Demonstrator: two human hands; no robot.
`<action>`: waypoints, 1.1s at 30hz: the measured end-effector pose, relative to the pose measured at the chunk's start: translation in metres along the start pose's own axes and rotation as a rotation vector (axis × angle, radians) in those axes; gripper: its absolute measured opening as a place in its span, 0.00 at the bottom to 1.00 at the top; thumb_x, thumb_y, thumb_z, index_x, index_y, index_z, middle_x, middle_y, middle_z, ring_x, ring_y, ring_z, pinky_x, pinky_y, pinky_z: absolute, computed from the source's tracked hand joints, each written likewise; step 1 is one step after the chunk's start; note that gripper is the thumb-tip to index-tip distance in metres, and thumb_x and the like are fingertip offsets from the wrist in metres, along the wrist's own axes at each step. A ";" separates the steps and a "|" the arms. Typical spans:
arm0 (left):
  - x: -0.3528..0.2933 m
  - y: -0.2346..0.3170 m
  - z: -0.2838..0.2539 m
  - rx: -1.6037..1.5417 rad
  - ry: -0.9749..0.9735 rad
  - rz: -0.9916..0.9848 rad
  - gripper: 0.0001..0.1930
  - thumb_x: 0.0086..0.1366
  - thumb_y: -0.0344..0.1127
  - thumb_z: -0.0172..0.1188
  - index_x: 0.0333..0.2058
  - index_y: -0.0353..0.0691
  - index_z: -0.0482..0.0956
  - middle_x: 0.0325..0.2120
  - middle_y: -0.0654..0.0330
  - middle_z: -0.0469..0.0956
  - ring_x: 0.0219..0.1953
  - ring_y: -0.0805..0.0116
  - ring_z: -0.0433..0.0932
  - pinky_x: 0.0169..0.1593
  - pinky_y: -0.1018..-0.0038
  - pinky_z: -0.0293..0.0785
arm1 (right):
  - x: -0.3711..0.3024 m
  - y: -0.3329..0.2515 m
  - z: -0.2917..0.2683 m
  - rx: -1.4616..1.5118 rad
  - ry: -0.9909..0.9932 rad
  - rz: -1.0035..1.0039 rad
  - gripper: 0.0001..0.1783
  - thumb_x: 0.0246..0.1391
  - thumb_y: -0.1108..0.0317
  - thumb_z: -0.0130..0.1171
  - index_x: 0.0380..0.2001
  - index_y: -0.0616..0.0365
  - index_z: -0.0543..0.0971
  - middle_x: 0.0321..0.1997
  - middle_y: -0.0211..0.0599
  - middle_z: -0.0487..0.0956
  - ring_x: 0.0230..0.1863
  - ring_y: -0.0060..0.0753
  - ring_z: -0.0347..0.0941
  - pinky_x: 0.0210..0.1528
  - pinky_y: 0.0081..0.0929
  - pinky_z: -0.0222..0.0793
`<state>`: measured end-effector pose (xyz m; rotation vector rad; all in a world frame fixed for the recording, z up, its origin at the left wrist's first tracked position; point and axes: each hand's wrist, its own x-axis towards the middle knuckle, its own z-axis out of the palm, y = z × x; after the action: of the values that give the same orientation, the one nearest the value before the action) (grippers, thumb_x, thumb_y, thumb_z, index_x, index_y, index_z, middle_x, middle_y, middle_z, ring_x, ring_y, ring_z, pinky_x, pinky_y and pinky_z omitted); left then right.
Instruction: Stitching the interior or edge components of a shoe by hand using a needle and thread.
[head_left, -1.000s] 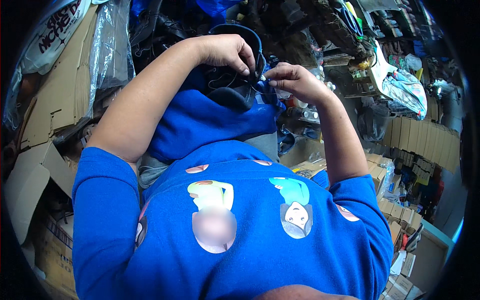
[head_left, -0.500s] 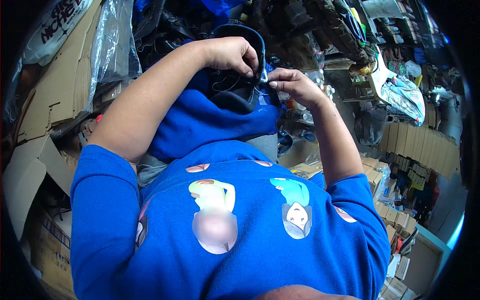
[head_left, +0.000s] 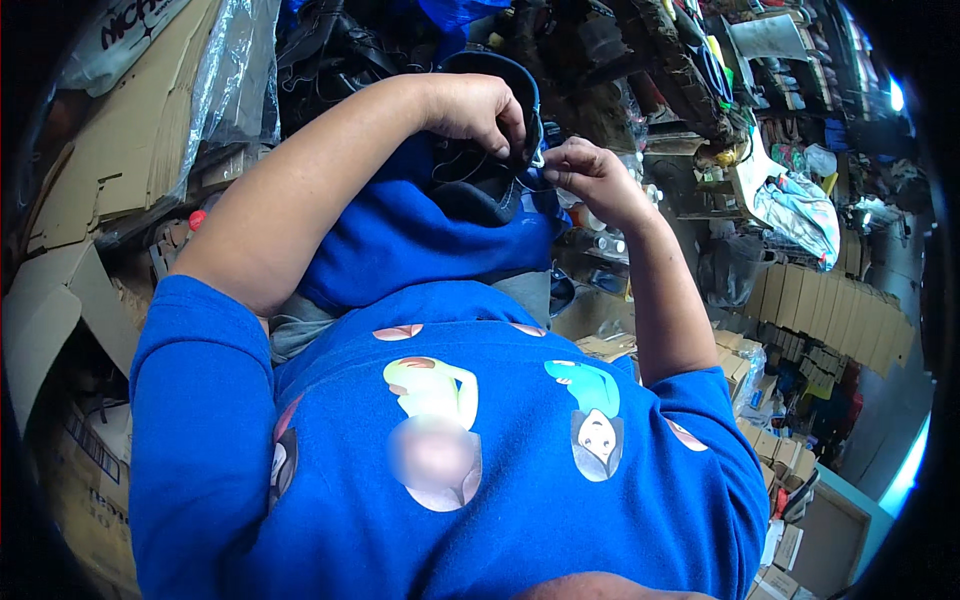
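A dark, curved piece that looks like a shoe upper (head_left: 480,203) rests on the blue cloth (head_left: 400,250) over my lap. It has a black inner side, a bluish rim and loose thin threads. My left hand (head_left: 478,112) reaches over it from the left, fingers bent down inside the opening and gripping its right wall. At the outer side of that wall, my right hand (head_left: 597,180) is closed in a pinch beside a small whitish spot on the edge. Whatever sits between the right fingertips is too small to make out.
Flattened cardboard (head_left: 130,130) and a clear plastic sheet (head_left: 232,75) stand at the left. Dark scraps (head_left: 335,60) pile up beyond my lap. To the right are a row of cardboard pieces (head_left: 825,310), a light cloth bundle (head_left: 798,212) and stacked small boxes (head_left: 785,450).
My right hand has drawn slightly down and away from the edge of the dark piece. My left hand keeps its grip, and the whole view has shifted a little.
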<state>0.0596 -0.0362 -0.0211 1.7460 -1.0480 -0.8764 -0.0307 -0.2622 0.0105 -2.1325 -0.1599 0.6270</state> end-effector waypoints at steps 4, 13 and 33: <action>0.007 0.013 -0.004 0.100 -0.044 -0.063 0.12 0.52 0.28 0.64 0.38 0.35 0.82 0.32 0.57 0.83 0.35 0.68 0.80 0.43 0.73 0.74 | -0.003 0.003 0.001 0.072 0.023 0.093 0.12 0.53 0.70 0.63 0.41 0.61 0.80 0.32 0.25 0.76 0.36 0.18 0.72 0.40 0.18 0.67; 0.016 0.006 -0.005 0.085 -0.060 -0.044 0.12 0.52 0.30 0.65 0.37 0.37 0.83 0.32 0.57 0.83 0.35 0.68 0.80 0.44 0.73 0.74 | 0.003 0.034 0.007 0.635 -0.039 0.261 0.10 0.52 0.69 0.63 0.39 0.57 0.79 0.26 0.17 0.74 0.21 0.08 0.61 0.22 0.10 0.54; -0.138 -0.044 -0.096 -0.087 0.726 -0.179 0.19 0.52 0.27 0.49 0.45 0.40 0.73 0.37 0.64 0.72 0.32 0.80 0.69 0.34 0.83 0.66 | -0.002 -0.055 0.022 -0.535 0.188 -0.225 0.38 0.41 0.75 0.64 0.58 0.39 0.67 0.36 0.46 0.78 0.38 0.50 0.76 0.43 0.42 0.73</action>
<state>0.1022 0.1318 -0.0109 1.8803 -0.3732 -0.3199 -0.0371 -0.2137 0.0446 -2.6204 -0.5020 0.2626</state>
